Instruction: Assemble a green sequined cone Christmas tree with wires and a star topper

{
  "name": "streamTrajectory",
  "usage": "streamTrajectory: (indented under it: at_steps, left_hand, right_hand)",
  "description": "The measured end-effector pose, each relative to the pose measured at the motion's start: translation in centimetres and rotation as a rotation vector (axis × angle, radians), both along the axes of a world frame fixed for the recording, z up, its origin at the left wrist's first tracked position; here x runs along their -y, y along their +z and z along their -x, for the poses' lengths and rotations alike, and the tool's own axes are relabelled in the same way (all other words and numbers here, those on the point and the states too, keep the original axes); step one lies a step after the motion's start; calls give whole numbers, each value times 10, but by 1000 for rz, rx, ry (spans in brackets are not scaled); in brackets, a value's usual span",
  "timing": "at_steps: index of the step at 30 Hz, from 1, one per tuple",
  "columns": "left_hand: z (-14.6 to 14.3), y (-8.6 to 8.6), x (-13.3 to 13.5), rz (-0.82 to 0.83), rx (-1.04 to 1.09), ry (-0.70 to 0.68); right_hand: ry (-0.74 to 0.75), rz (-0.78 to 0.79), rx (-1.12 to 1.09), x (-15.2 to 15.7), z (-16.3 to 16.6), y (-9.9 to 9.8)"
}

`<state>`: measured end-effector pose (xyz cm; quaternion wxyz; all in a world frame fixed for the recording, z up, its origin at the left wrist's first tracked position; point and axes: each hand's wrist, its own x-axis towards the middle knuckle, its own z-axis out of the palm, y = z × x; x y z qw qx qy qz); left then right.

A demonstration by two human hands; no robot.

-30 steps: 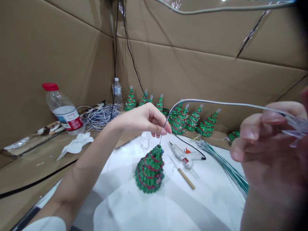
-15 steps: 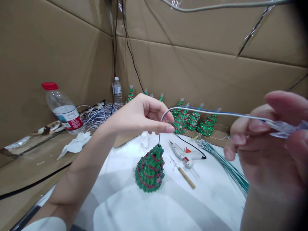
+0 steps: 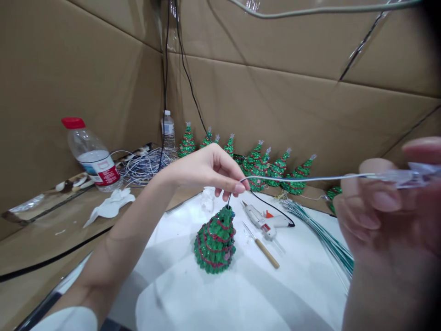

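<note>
A small green beaded Christmas tree [image 3: 215, 243] with red garlands stands on the white sheet [image 3: 241, 294]. My left hand [image 3: 206, 172] hovers just above its tip, pinching a thin white wire [image 3: 303, 178] that enters the top of the tree. The wire runs rightward to my right hand [image 3: 389, 216], close to the camera and blurred. That hand pinches the wire's far end, where a clear plastic star piece [image 3: 409, 177] sits.
A glue gun [image 3: 265, 219] and a wooden-handled awl [image 3: 263, 248] lie right of the tree. A bundle of green wires [image 3: 324, 241] lies further right. Several finished trees [image 3: 272, 170] line the cardboard wall. Two water bottles [image 3: 91, 158], a wire coil [image 3: 144, 165] and crumpled tissue [image 3: 110, 207] sit left.
The wire's arc has flattened and more of it has gone down into the tree. My left hand has dropped closer to the tip; my right hand has shifted slightly lower.
</note>
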<state>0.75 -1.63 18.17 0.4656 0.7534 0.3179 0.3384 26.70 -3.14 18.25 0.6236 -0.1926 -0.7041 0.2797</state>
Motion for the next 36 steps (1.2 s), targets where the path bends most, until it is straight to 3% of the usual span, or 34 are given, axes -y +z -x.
streamTrajectory:
  at_steps: [3, 12, 16, 23, 26, 32, 36]
  left_hand:
    - [-1, -2, -1, 1, -94, -24]
    - [-7, 5, 12, -185, 144, 190]
    - [-9, 3, 11, -150, 134, 142]
    - [-11, -10, -7, 80, -56, -106]
    - [-11, -9, -8, 61, -112, -90]
    - [-19, -1, 8, 9, 81, 44]
    - [-19, -1, 11, -13, 53, 72]
  right_hand:
    - [113, 105, -197, 4, 9, 4]
    - [40, 79, -172, 1, 23, 1]
    - [35, 73, -190, 1, 24, 2]
    - [-3, 135, -119, 1, 27, -3]
    - [4, 173, -56, 0, 29, -7]
    - [60, 260, 99, -2, 31, -10]
    - [108, 274, 123, -6, 31, -11]
